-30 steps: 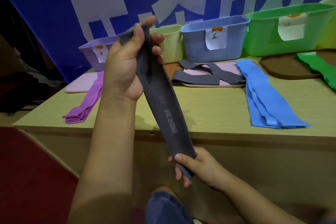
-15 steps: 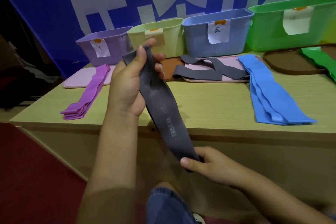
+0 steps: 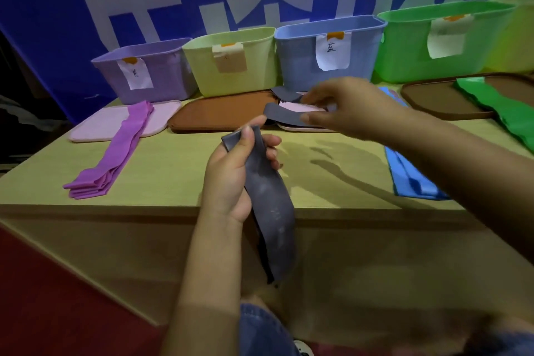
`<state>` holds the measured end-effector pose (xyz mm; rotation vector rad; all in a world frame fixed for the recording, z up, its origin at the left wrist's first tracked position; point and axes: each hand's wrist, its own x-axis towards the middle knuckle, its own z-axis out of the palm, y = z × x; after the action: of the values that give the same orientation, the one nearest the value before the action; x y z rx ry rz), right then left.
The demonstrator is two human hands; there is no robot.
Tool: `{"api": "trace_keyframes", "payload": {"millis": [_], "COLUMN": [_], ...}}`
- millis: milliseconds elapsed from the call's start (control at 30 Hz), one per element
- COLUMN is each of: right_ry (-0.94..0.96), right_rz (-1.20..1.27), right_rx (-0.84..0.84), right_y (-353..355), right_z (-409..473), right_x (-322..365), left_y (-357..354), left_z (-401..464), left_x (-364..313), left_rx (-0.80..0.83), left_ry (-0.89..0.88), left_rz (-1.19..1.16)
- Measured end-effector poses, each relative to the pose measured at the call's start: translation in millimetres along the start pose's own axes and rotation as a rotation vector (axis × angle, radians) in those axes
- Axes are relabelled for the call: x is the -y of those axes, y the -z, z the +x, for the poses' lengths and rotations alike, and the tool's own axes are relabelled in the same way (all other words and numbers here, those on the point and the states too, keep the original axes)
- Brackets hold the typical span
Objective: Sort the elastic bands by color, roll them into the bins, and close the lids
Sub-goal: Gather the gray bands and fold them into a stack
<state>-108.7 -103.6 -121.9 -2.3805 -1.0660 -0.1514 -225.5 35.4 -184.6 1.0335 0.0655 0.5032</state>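
My left hand (image 3: pixel 231 179) grips the top of a grey elastic band (image 3: pixel 273 217), which hangs down past the table's front edge. My right hand (image 3: pixel 349 108) reaches over another grey band (image 3: pixel 281 113) lying on a pink lid (image 3: pixel 300 108); its fingertips touch the band, blurred by motion. Purple bands (image 3: pixel 115 156) lie at the left, blue bands (image 3: pixel 410 179) at the right, green bands (image 3: pixel 502 113) at the far right. Behind stand the purple bin (image 3: pixel 161 78), yellow-green bin (image 3: pixel 254 66), blue bin (image 3: pixel 300 58) and green bin (image 3: pixel 410 46), all without lids.
A pink lid (image 3: pixel 95 128) lies under the purple bands, a brown lid (image 3: pixel 222 113) in front of the yellow-green bin, another brown lid (image 3: pixel 433 101) under the green bands. The wooden table (image 3: pixel 173 170) ends at a front edge near my knee. A blue banner rises behind.
My right hand let go of the hanging band's lower end and moved up and forward to the grey band on the pink lid. My left hand lowered with its band.
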Motion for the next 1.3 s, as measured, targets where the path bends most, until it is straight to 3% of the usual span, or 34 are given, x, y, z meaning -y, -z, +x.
{"api": "trace_keyframes", "payload": {"millis": [233, 400, 600, 833, 1000, 1133, 1300], "right_ry": [0.002, -0.031, -0.034, -0.044, -0.012, 0.062, 0.155], "right_rz": [-0.142, -0.123, 0.107, 0.579, 0.752, 0.727, 0.680], "right_rx": [0.160, 0.098, -0.127, -0.296, -0.254, -0.222, -0.183], "right_y": [-70, -81, -54, -12, 5, 17, 20], "right_z": [91, 105, 96, 65, 39, 19, -13], "right_x": [-21, -26, -24, 2, 26, 52, 66], "left_y": [8, 7, 8, 4, -3, -8, -9], "left_z": [2, 2, 3, 2, -1, -7, -6], "left_x": [11, 12, 14, 13, 9, 5, -11], "left_rx": [-0.041, -0.038, -0.036, -0.083, -0.140, -0.203, -0.264], "left_ry": [0.112, 0.126, 0.124, 0.113, 0.184, 0.253, 0.198], "left_rz": [-0.023, -0.019, -0.017, -0.045, -0.127, -0.130, -0.256]}}
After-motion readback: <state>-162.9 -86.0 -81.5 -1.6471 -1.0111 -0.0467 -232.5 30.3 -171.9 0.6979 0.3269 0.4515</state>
